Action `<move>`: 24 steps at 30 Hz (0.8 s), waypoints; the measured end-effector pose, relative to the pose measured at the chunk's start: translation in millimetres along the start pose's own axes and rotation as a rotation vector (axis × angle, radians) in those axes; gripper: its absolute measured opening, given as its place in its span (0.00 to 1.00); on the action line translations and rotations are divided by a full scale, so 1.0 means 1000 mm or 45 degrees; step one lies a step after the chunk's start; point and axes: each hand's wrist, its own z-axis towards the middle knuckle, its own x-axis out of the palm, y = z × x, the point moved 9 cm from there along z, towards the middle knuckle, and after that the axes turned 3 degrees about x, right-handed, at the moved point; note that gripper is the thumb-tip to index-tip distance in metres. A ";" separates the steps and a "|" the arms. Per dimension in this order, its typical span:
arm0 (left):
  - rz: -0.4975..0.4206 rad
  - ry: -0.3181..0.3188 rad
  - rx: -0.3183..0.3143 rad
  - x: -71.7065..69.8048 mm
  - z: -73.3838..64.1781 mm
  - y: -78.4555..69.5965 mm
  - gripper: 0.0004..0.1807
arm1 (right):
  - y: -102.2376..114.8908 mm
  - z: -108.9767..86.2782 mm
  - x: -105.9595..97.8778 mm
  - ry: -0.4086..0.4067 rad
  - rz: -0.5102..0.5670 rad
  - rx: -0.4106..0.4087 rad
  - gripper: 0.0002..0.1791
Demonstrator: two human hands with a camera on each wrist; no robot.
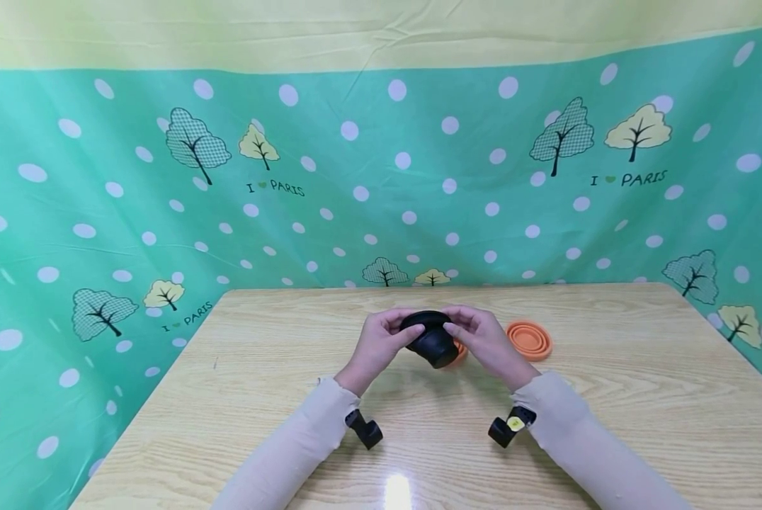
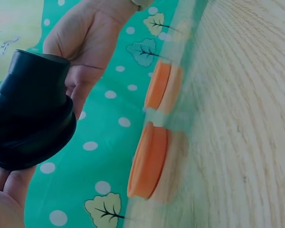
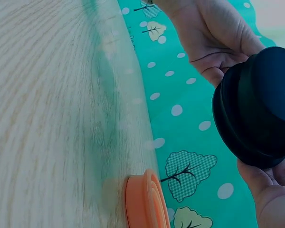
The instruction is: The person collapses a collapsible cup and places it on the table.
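A black collapsible cup (image 1: pixel 435 348), pulled out to a tapered shape, is held tilted above the table, its narrow base facing down toward me. On one side my left hand (image 1: pixel 384 338) grips its wide rim, thumb in front and fingers behind. The right hand (image 1: pixel 485 343) pinches the opposite side of that rim the same way. In the left wrist view the stepped wall of the cup (image 2: pixel 33 104) shows between both hands. The right wrist view gives its flat round base (image 3: pixel 278 83).
A flattened orange collapsible cup (image 1: pixel 530 340) lies on the wooden table (image 1: pixel 260 354), right of the hands. Another orange one (image 1: pixel 462 353) is mostly hidden behind the black cup. A green dotted cloth (image 1: pixel 330 177) hangs along the table's far edge.
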 end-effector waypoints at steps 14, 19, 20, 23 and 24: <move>0.079 -0.007 0.027 -0.005 0.002 0.005 0.14 | -0.004 -0.002 0.002 0.060 -0.107 0.052 0.21; 0.121 0.051 0.025 -0.001 0.001 0.006 0.15 | 0.003 -0.003 0.003 0.029 -0.252 -0.035 0.18; 0.132 0.059 0.022 -0.001 0.001 0.006 0.15 | 0.005 -0.003 0.004 0.024 -0.265 -0.054 0.18; 0.162 0.071 0.014 0.000 0.000 0.006 0.14 | 0.008 -0.003 0.006 0.022 -0.300 -0.097 0.16; 0.175 0.079 0.013 0.001 0.000 0.006 0.14 | 0.009 -0.004 0.007 0.035 -0.307 -0.113 0.15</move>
